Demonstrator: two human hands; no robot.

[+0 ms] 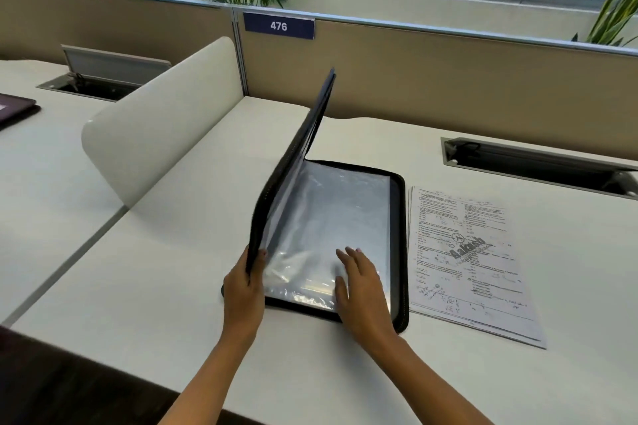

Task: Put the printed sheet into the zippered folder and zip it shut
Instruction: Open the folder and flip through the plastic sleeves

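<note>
Left hand grips folder — open, sheet beside

Black zippered folder open on desk, cover raised steeply, clear sleeves inside, printed sheet flat just beside its right edge

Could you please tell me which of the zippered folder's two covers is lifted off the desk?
The left cover: it stands nearly upright, while the right cover lies flat on the white desk under the clear plastic sleeves.

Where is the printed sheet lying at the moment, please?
In the head view, the printed sheet lies flat on the white desk, just right of the open zippered folder and nearer than the cable hatch.
</note>
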